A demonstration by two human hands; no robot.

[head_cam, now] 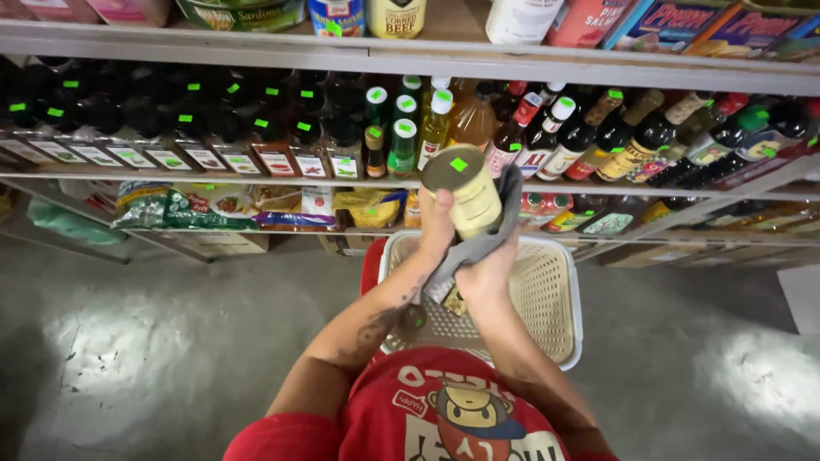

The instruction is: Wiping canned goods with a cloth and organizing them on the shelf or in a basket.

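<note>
My left hand point(436, 224) grips a yellow tin can point(465, 191) with a grey lid and a small green sticker, held up in front of the shelves. My right hand point(489, 271) holds a grey cloth point(491, 232) pressed against the can's right side and underside. Both hands are above a cream plastic basket point(547, 290) that sits in front of me. Some small items lie in the basket, partly hidden by my forearms.
Shelves of dark sauce bottles point(213, 128) and lighter bottles point(581, 128) with green stickers run across the view. Cans and boxes point(393, 17) stand on the top shelf. Bagged goods point(213, 205) lie on the lower shelf. Grey concrete floor point(154, 358) lies below.
</note>
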